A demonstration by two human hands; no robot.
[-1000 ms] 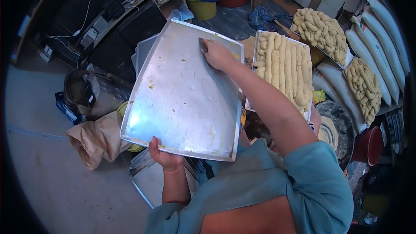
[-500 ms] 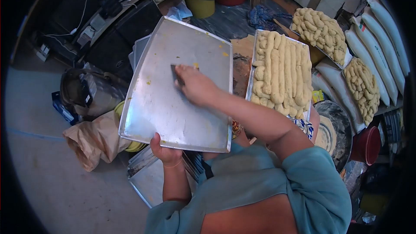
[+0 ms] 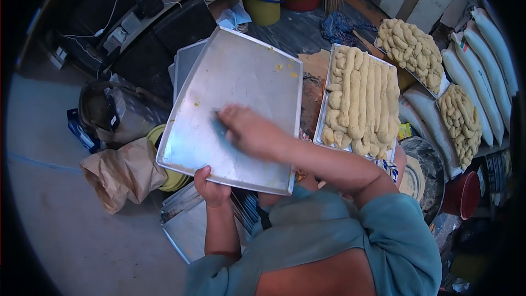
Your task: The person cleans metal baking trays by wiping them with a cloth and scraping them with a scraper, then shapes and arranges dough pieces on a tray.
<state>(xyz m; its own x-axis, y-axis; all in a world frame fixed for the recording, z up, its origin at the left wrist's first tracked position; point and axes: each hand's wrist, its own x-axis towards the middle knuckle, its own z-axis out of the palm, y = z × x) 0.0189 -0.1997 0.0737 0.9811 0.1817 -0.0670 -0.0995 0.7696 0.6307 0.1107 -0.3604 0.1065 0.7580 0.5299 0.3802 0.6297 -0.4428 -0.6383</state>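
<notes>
A large metal baking tray (image 3: 241,77) lies tilted over my lap, with a few yellow crumbs stuck near its upper right corner. My left hand (image 3: 212,186) grips the near rim of the tray, thumb over the top and fingers underneath. Over the middle of the tray, my right hand (image 3: 252,131) is closed on a dark, flat scraper (image 3: 218,122), blurred by motion. To the right is another tray (image 3: 323,107) with long ropes of dough (image 3: 361,93) laid side by side over more dough.
Plaited dough (image 3: 411,46) and a smaller dough pile (image 3: 459,123) sit at the right, near stacked white sacks (image 3: 476,66). A brown paper bag (image 3: 123,175) and more trays (image 3: 194,230) are at the left. Yellow buckets (image 3: 262,3) stand at the back. A dark round basin (image 3: 435,159) is at the right.
My right hand has moved down the tray, toward me, with the scraper. Some crumbs in the middle are gone from sight. My left hand keeps its grip on the rim.
</notes>
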